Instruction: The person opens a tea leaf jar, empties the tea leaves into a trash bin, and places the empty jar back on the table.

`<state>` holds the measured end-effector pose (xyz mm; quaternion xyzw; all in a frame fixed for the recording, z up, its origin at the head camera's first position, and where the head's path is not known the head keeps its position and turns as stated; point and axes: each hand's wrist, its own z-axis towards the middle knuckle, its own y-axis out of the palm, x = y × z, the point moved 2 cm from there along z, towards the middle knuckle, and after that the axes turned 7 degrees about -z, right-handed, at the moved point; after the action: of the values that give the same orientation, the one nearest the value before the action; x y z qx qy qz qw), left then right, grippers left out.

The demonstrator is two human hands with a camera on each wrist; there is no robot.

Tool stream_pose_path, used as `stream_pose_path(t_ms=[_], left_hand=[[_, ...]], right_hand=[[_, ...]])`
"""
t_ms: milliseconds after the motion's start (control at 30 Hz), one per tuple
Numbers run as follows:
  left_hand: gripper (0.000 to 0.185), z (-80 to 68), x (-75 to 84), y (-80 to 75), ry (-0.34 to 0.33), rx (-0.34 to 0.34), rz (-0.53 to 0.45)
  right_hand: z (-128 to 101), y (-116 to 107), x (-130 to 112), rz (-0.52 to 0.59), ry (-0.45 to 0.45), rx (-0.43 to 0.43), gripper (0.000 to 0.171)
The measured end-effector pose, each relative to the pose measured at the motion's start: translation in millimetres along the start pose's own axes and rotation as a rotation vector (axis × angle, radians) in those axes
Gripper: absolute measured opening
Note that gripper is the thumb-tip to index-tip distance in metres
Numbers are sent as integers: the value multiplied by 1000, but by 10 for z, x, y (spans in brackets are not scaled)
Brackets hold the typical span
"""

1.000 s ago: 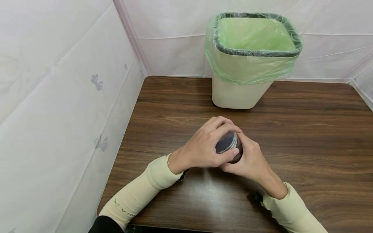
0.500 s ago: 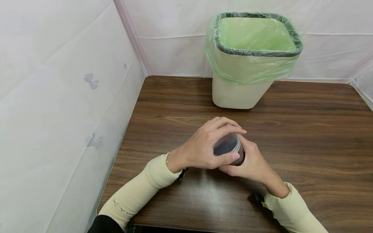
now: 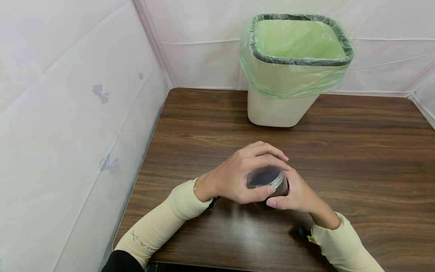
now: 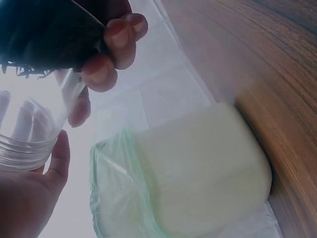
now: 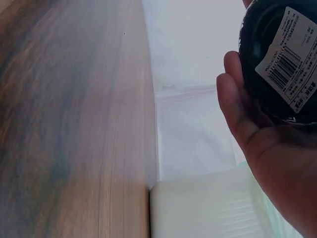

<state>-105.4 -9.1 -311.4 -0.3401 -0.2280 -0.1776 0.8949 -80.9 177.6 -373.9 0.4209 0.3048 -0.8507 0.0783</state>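
Note:
Both hands hold a small clear jar with dark contents just above the wooden table. My left hand curls over the jar's clear top from the left, thumb in front. My right hand cups the jar's body from the right and below. In the left wrist view the jar shows a clear threaded neck, with the dark contents above it. In the right wrist view the jar's dark base carries a barcode label and lies in my right palm.
A cream waste bin lined with a green bag stands at the back of the table, beyond the hands; the bin fills the left wrist view. White fabric walls enclose the table on the left and back.
The jar has tipped so its top faces more upward, and both hands have shifted slightly toward me. The left fingers have turned around the top.

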Motion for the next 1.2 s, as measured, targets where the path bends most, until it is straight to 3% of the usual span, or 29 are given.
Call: stream_pose_path(t_ms=[233,533,1200], left_hand=[[35,12,-14,14,7,37,31],[35,-26,-55,44,-102,117,138],[37,-31,-76,51,-143,105,125]], right_hand=[[-10,9,-36,-48,76,17,59],[-2,29,-112,-345,252,135,61],[-12,14,-85,-361,259,131,63]])
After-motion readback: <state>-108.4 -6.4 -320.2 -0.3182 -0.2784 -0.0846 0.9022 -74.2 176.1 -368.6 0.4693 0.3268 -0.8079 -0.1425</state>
